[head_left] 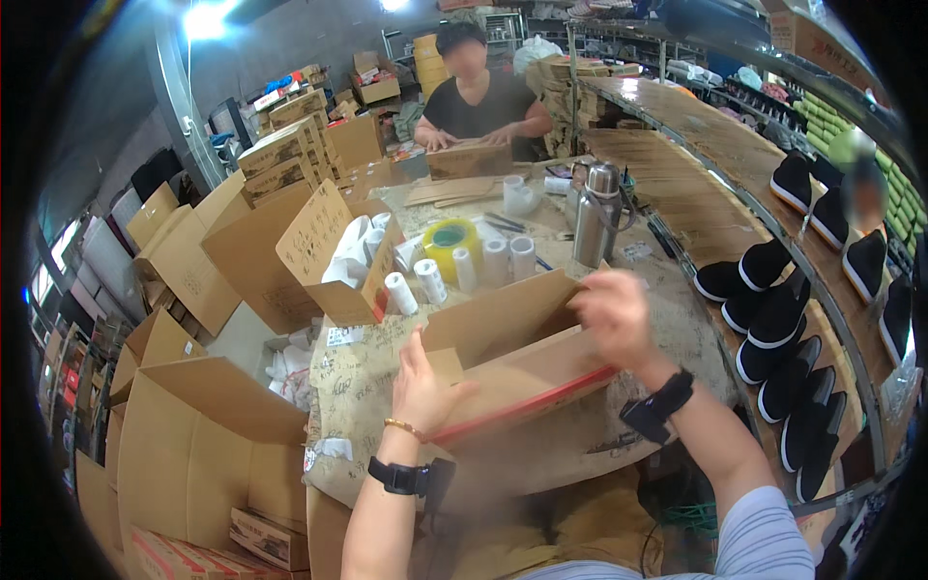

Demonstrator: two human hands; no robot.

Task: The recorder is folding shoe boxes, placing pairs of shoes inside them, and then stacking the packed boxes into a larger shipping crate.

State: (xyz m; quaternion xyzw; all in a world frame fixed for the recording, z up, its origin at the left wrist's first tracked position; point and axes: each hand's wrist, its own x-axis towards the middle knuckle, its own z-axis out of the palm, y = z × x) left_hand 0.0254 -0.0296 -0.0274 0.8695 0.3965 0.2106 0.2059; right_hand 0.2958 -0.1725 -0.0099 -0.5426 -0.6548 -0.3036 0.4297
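Note:
An open cardboard box point(522, 372) with a red stripe along its lower front edge is between my hands at the near side of the table. My left hand point(425, 387) grips its left end, fingers along the outside and thumb across the front. At the right end, my right hand point(619, 314) has its fingers bent over the box's corner, slightly blurred. The inside shows bare brown walls; its bottom is hidden by the front panel. Just beyond it stand several white paper rolls point(400, 293) and a roll of yellow tape point(451, 246).
A steel flask point(596, 217) stands beyond my right hand. To the left are an open carton point(333, 246) of white rolls and a large carton point(174, 435) holding flat boxes. Black shoes point(773, 319) line the right rack. Across the table, a person point(480, 101) handles another box point(469, 160).

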